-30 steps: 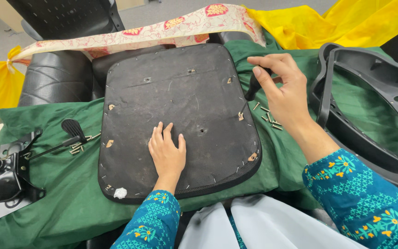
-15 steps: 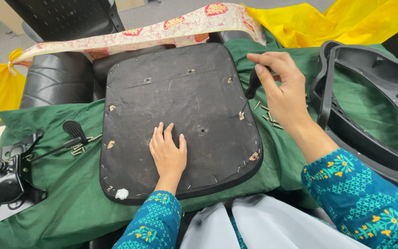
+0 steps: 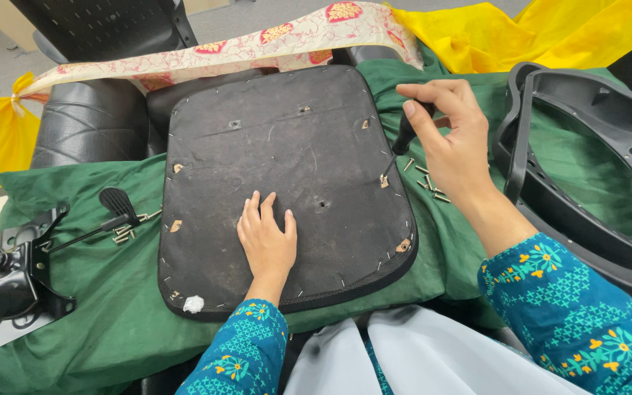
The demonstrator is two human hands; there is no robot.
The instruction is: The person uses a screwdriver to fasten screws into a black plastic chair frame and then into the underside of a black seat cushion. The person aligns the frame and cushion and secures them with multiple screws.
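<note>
A black chair seat pad (image 3: 287, 139) lies upside down on a green cloth (image 3: 104, 314), its underside stapled round the edge. My left hand (image 3: 266, 238) rests flat on the pad's near half, fingers apart. My right hand (image 3: 451, 143) grips a black-handled screwdriver (image 3: 402, 140), its tip touching the pad's right edge at a small tan patch. Several loose screws (image 3: 427, 183) lie on the cloth just under that hand.
A black plastic chair shell (image 3: 587, 168) sits at the right. At the left lies a metal chair mechanism (image 3: 20, 274) with a black lever (image 3: 115, 205) and more screws. A black leather chair (image 3: 85, 124), patterned fabric strip (image 3: 257, 44) and yellow cloth (image 3: 513, 33) lie behind.
My right hand has shifted slightly, keeping the screwdriver tip at the pad's right edge. The left hand has stayed flat on the pad.
</note>
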